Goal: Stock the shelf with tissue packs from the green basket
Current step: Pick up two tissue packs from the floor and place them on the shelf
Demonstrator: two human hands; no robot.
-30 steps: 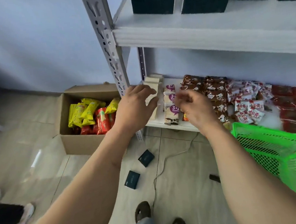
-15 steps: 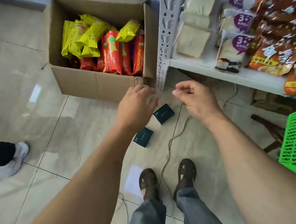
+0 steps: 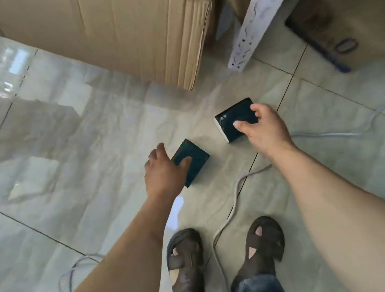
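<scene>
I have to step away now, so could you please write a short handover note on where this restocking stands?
Left hand: gripping the nearer dark tissue pack on the floor tiles.
Right hand: pinching the farther dark tissue pack, also on the floor.
Neither pack looks lifted yet.
Shelf post stands just ahead; green basket out of view.
Left: lift both packs and shelve them.

Two small dark teal rectangular tissue packs down on the glossy tile floor, near each other but not touching. The nearer dark pack (image 3: pixel 194 161) lies flat and angled. The farther dark pack with a white edge (image 3: pixel 233 120) looks tipped up slightly.
</scene>
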